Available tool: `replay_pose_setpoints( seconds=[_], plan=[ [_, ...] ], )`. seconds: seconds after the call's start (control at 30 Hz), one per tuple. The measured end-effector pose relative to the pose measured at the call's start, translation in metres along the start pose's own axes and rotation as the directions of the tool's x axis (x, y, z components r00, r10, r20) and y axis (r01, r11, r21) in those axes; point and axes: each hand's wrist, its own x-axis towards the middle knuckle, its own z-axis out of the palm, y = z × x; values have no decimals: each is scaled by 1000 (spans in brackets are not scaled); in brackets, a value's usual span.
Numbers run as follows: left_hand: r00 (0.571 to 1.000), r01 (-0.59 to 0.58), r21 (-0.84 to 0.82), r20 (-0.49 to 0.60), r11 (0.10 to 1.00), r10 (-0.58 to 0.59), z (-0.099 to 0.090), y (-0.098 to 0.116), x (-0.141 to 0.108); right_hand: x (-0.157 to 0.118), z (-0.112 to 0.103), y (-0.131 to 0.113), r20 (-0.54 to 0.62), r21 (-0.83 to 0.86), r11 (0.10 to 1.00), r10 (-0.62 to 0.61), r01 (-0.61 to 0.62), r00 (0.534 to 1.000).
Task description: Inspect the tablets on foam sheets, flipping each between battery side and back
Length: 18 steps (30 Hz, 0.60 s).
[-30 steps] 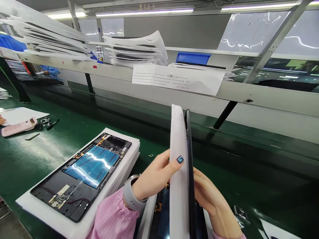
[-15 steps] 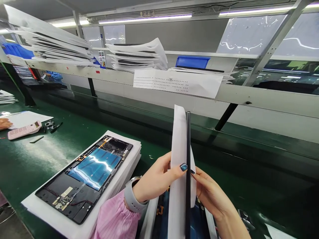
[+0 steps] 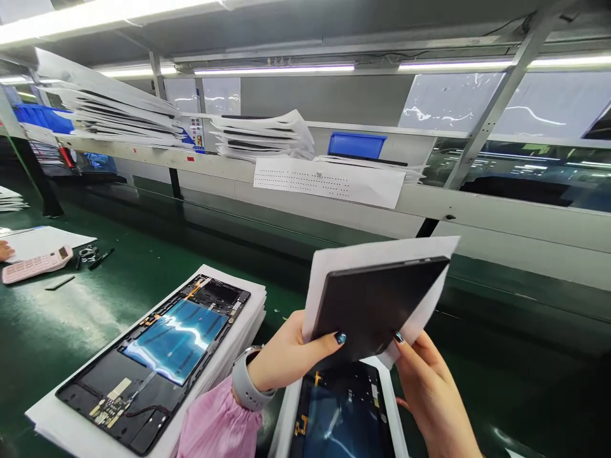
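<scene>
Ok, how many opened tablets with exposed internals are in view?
2: one opened tablet on the white foam stack at left, another at bottom centre; more may be hidden in the stack.

Bright, even light from overhead tubes [image 3: 274,69]; the nearest lamp [image 3: 105,14] is blown out at top left. Hard white glare streaks across the blue panel [image 3: 174,340] of the open tablet [image 3: 128,388]. Long sheen on the green bench [image 3: 81,312]. The held tablet [image 3: 377,312] is dull. Shadows faint and soft. Wide-angle bowing bends the shelf rail [image 3: 477,226] near the edges. No clear blur.
</scene>
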Motion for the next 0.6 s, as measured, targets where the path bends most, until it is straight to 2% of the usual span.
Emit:
replay_pose_setpoints(
  seconds=[0.17, 0.27, 0.33, 0.43, 0.6],
  plan=[
    [992, -129, 138, 27, 982, 126, -4, -1, 3, 8, -23, 8, -19, -161, 978, -135, 130, 991],
    [977, -201, 295, 127, 934, 170, -5, 5, 3, 12, -33, 14, -56, -214, 962, -186, 170, 981],
    [959, -256, 347, 208, 902, 192, -5, 10, 4, 9, -32, 13, -76, -224, 959, -196, 175, 978],
    [937, -307, 327, 269, 894, 224, -4, 14, 3, 3, -25, 6, 0, -231, 930, -296, 288, 955],
    [916, -347, 255, 299, 903, 268, -5, 11, 4, 20, -33, 3, 188, -222, 825, -486, 519, 853]
  ],
)
